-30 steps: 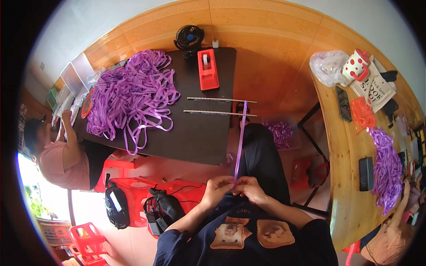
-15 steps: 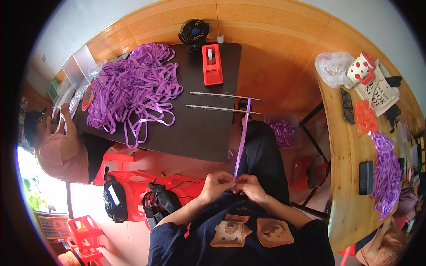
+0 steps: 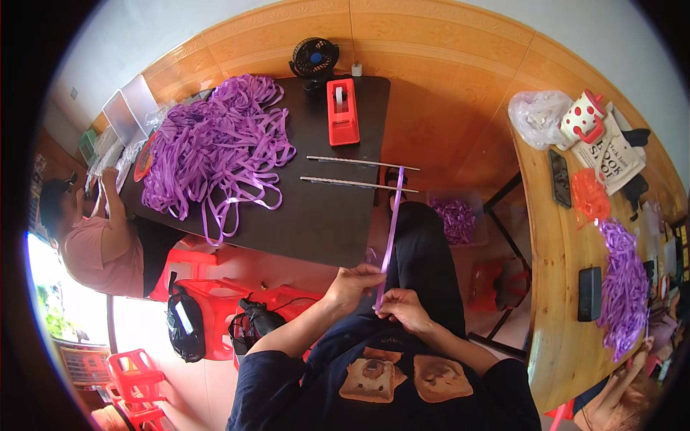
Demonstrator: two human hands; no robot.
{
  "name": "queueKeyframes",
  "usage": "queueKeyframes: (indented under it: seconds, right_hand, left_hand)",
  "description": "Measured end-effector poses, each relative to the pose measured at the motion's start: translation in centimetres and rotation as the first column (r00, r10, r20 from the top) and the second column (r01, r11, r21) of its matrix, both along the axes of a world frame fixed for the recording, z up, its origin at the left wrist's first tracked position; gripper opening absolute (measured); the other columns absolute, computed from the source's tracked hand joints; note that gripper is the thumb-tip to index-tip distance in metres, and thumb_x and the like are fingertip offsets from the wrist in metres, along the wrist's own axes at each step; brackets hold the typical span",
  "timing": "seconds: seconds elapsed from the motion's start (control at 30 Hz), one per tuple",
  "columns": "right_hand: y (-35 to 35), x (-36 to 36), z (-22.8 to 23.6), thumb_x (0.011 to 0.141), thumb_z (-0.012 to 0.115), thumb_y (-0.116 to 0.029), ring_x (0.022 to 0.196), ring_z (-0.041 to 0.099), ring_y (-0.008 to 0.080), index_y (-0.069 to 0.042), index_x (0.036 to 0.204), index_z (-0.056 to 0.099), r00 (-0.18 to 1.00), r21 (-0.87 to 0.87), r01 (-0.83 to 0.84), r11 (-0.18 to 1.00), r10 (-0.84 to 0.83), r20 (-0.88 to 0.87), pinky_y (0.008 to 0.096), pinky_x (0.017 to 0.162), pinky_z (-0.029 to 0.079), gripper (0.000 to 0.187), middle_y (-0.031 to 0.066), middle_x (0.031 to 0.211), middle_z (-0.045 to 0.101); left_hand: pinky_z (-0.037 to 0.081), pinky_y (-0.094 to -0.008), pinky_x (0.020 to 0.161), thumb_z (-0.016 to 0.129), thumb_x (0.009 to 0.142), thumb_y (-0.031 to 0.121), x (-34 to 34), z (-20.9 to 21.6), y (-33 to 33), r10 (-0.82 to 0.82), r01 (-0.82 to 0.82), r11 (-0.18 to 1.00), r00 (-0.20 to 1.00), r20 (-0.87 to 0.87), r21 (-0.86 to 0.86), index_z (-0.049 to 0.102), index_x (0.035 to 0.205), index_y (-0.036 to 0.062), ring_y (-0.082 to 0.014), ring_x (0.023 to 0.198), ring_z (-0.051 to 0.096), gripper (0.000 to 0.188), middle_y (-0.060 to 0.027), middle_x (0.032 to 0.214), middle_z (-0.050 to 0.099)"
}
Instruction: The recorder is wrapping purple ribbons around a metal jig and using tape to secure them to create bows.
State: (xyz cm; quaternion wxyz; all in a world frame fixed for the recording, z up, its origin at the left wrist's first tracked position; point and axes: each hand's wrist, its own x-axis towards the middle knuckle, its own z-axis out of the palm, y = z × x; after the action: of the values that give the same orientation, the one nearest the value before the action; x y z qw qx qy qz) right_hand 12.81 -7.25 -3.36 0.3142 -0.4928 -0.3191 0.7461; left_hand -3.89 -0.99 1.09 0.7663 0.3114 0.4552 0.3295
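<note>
A narrow purple ribbon (image 3: pixel 393 230) stretches from the ends of two thin metal rods (image 3: pixel 399 167) down to my lap. The rods stick out past the right edge of the dark table. My right hand (image 3: pixel 407 310) pinches the ribbon's near end in front of my shirt. Slightly above and to the left, my left hand (image 3: pixel 352 286) has its fingertips closed at the ribbon's edge. A large tangled heap of purple ribbon (image 3: pixel 215 144) covers the left part of the table.
A red tape dispenser (image 3: pixel 343 115) and a black fan (image 3: pixel 315 59) stand on the dark table (image 3: pixel 309 230). Below its right side, a clear bin (image 3: pixel 460 219) holds purple ribbon pieces. The wooden table (image 3: pixel 557 287) bears a ribbon bundle and phone. People sit at far left and lower right.
My left hand has moved up along the ribbon, away from my right hand, which stays near the lower end. The view has shifted slightly.
</note>
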Motion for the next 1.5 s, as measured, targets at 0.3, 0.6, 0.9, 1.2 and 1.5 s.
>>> queueKeyframes:
  seconds: [0.3,0.6,0.9,1.2,1.5]
  right_hand:
    - [-1.9,1.7,0.2,0.081,0.067,-0.004,0.067,0.063,0.009,-0.002,0.086,0.063,0.988,0.219,0.157,0.963,-0.155,-0.026,0.0187,0.055,0.044,0.007,0.005,0.077,0.068]
    - [-2.7,4.4,2.9,0.078,0.067,-0.001,0.064,0.062,0.0092,-0.001,0.083,0.064,0.967,0.155,0.241,0.958,-0.251,0.046,0.0185,0.053,0.043,0.006,0.006,0.075,0.068]
    - [-6.2,9.1,4.0,0.075,0.067,0.002,0.062,0.058,0.0076,-0.001,0.079,0.062,0.926,0.169,0.345,0.923,-0.365,0.103,0.0202,0.054,0.044,0.008,0.0042,0.071,0.065]
    - [-7.0,13.5,3.6,0.075,0.071,-0.001,0.07,0.059,0.0105,0.0,0.09,0.064,0.755,0.475,0.066,0.877,-0.355,0.551,0.0243,0.062,0.046,0.016,0.0048,0.08,0.065]
    - [4.1,10.5,11.7,0.072,0.068,0.008,0.096,0.06,0.0221,0.002,0.109,0.062,0.996,0.854,0.051,0.517,-0.093,-0.004,0.0317,0.084,0.046,0.038,0.0126,0.102,0.063]
  left_hand:
    - [0.036,-0.0178,0.057,0.068,0.084,0.01,6.8,1.7,1.2,0.251,-0.24,0.94,0.968,-0.014,0.243,0.064,0.089,0.0028,-0.0029,0.064,0.048,0.01,0.0032,0.074,0.059]
    - [0.031,-0.0174,0.045,0.066,0.086,0.01,10.4,3.5,7.2,0.306,-0.332,0.935,0.932,0.194,0.124,0.06,0.082,0.0077,-0.0015,0.053,0.046,0.007,0.0047,0.068,0.056]
    - [0.042,-0.0241,0.055,0.062,0.087,0.006,13.2,3.4,11.1,0.116,-0.096,0.993,0.908,0.403,-0.07,0.063,0.083,0.0068,-0.015,0.068,0.06,0.004,-0.0031,0.077,0.063]
    - [0.044,-0.0242,0.055,0.057,0.092,0.009,10.7,7.1,6.4,-0.277,0.272,0.959,0.846,0.455,0.079,0.06,0.088,0.0021,-0.0187,0.071,0.061,0.008,-0.0074,0.08,0.06]
    - [0.041,-0.024,0.051,0.064,0.088,0.015,7.0,9.8,1.8,-0.421,0.428,0.903,0.854,0.306,0.048,0.061,0.085,0.0007,-0.0172,0.065,0.057,0.015,-0.0077,0.071,0.057]
